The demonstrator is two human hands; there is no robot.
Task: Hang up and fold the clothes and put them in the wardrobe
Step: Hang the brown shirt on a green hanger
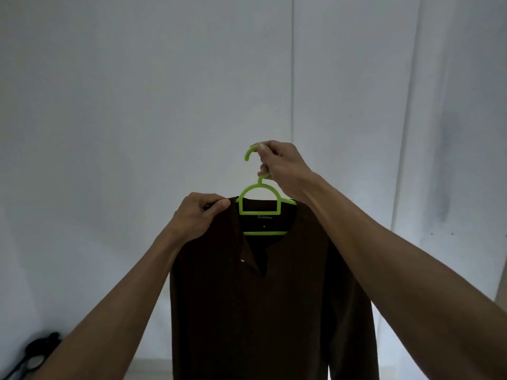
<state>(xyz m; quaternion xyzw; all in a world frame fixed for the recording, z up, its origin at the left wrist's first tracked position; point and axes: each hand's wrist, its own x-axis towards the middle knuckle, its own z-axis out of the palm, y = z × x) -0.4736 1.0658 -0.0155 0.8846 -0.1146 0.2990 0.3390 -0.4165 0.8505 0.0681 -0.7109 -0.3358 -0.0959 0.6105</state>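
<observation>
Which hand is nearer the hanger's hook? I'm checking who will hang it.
Right. The right hand grips the green hanger at its hook's stem; the left hand pinches the brown shirt at its shoulder, lower down.

Dark brown shirt (260, 311) hanging upright on green hanger (259, 200)

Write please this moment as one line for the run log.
stage: hanging | right hand: grips green hanger at hook | left hand: pinches brown shirt shoulder | shirt: on hanger, held up
</observation>
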